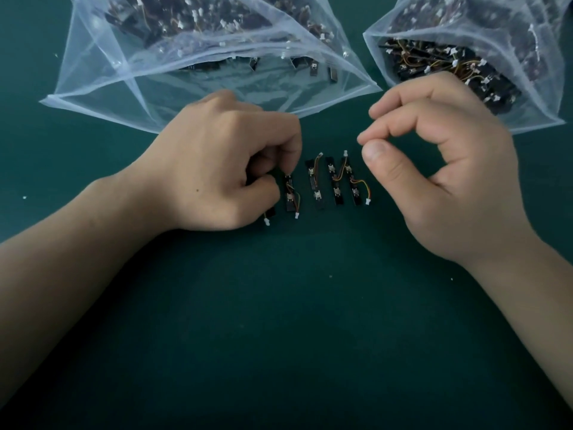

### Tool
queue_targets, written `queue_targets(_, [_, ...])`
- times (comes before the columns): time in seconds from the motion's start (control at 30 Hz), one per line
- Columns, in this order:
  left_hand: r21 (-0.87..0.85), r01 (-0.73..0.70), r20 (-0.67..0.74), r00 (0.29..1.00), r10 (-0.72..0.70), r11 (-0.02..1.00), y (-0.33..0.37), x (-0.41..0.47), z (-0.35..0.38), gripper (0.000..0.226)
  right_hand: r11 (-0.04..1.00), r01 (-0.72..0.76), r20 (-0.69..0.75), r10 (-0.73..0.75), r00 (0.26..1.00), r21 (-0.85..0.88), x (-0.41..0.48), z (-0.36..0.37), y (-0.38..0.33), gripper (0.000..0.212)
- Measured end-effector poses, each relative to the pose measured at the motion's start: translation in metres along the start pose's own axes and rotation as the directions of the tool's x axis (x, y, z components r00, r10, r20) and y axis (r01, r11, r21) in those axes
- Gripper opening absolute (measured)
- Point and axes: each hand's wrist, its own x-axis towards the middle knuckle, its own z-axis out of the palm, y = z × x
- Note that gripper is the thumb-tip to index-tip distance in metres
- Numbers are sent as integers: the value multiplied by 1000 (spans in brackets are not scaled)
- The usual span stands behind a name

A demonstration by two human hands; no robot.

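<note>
The left hand (pixel 217 169) is curled tight, thumb and fingertips pinching a slim, flat black circuit strip (pixel 271 212); only the strip's lower end and its white plug show below the thumb. Just right of that grip, four matching strips (pixel 336 184) with thin orange-yellow wires lie in a row on the matte green mat (pixel 279 336). Beyond them the right hand (pixel 449 169) hovers, thumb and forefinger narrowed to a near-closed ring with nothing seen in it, and crinkled clear plastic bags (pixel 124 88) lie past both hands.

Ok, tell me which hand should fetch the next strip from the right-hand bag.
Right. The right hand hovers empty beside the clear plastic bag of black wired strips; the left hand is pinching a small black circuit strip in the row.
</note>
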Motion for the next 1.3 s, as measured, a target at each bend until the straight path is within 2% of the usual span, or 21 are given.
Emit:
queue_targets(0.1, [-35,1,-7,1000,-2,999,-2,0,1,20,1000,-3,30,4,1000,-19,3,-5,9,11])
queue_targets(0.27, [-74,8,-10,1000,-9,997,-4,1,3,16,995,-99,204,93,975,18,6,-14,19,16])
queue_targets(0.37, [-70,19,-20,1000,-20,997,-4,1,3,13,996,-84,255,79,964,9,6,-12,17,20])
queue_targets(0.63, [-78,36,-27,999,-38,996,-3,1,3,13,995,-96,255,94,962,-4,6,-11,18,19])
queue_targets(0.8, [-131,34,-28,999,-37,991,-3,0,-1,23,995,-101,254,100,962,-11,5,-11,18,20])
queue_targets(0.97, [-42,-52,-13,999,52,998,6,2,-3,30,995,-98,253,98,963,-13,6,-11,18,20])
queue_targets(1.2, [-36,23,13,1000,-23,999,5,0,-4,31,995,-100,260,101,960,-16,6,-11,18,20])
queue_targets(1.3, [-51,27,-38,999,-29,998,5,1,-5,28,995,-100,259,101,961,-16,5,-10,18,20])
